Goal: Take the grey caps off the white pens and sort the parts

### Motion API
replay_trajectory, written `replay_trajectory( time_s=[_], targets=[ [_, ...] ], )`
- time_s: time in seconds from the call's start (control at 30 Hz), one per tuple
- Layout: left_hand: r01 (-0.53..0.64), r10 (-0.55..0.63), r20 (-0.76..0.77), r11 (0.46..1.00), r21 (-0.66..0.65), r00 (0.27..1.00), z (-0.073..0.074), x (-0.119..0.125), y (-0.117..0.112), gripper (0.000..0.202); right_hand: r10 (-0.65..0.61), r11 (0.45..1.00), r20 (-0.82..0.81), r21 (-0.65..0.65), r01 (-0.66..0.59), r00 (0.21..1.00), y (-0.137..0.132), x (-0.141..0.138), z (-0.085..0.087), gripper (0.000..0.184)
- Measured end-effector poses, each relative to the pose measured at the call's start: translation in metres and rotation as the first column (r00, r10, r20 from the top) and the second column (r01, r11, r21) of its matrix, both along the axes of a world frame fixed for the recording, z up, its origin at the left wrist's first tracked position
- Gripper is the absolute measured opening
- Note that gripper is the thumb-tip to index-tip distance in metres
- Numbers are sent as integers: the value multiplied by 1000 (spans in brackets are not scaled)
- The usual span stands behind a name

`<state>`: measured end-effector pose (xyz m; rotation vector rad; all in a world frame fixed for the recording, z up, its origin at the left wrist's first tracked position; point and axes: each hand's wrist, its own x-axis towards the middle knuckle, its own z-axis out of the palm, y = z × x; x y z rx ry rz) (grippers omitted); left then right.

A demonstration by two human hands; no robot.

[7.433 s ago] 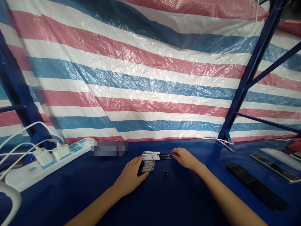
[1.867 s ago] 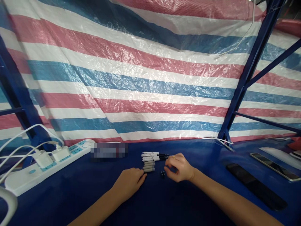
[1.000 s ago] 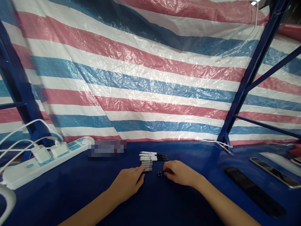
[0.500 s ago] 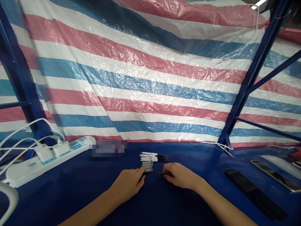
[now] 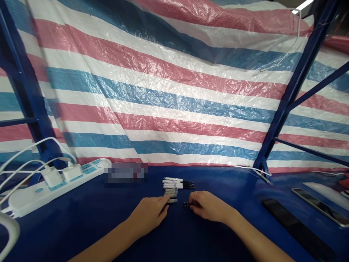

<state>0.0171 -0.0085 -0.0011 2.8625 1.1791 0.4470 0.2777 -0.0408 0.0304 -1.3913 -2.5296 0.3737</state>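
Several white pens with black tips (image 5: 173, 184) lie side by side on the blue table, their tips toward the right. Just nearer than them is a short row of grey cylindrical pieces (image 5: 171, 191). My left hand (image 5: 148, 215) rests palm down, its fingers stretched and the index fingertip on the nearest grey piece (image 5: 173, 200); the thumb is apart. Across from it, my right hand (image 5: 208, 206) has curled fingers beside several small black pieces (image 5: 186, 204). What those fingers hold, if anything, is hidden.
A white power strip (image 5: 54, 185) with plugs and cables runs along the left. A blurred-out item (image 5: 125, 172) lies behind it. At right are a long black object (image 5: 297, 227) and a phone (image 5: 320, 206). A striped sheet (image 5: 174, 91) hangs behind between blue posts.
The nearest grey piece has shifted slightly toward me under my left fingertip, away from the others. My right hand stays nearly in place; the view has shifted a little.
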Motion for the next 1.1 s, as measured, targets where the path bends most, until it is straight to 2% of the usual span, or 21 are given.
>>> replay_trajectory(
  time_s=[0.17, 0.37, 0.6, 0.87, 1.1],
  targets=[
    [47, -47, 2, 999, -16, 999, 2, 2, -2, 19, 9, 1000, -2, -15, -9, 1000, 0, 0, 1, 5],
    [44, -44, 12, 999, -22, 999, 4, 3, -4, 21, 28, 999, -5, -39, -29, 1000, -3, -2, 2, 18],
    [38, -38, -1, 999, -36, 999, 3, 2, -3, 23, 30, 1000, -10, 3, -30, 1000, -1, -1, -1, 16],
    [-40, 41, 36, 999, -16, 999, 1, 1, 1, 18, 37, 998, -25, 44, -36, 999, 0, -2, -4, 16],
    [-13, 14, 69, 1000, -15, 998, -2, 1, 0, 14, 10, 997, -46, 77, -6, 999, -1, -5, -5, 15]
  ],
)
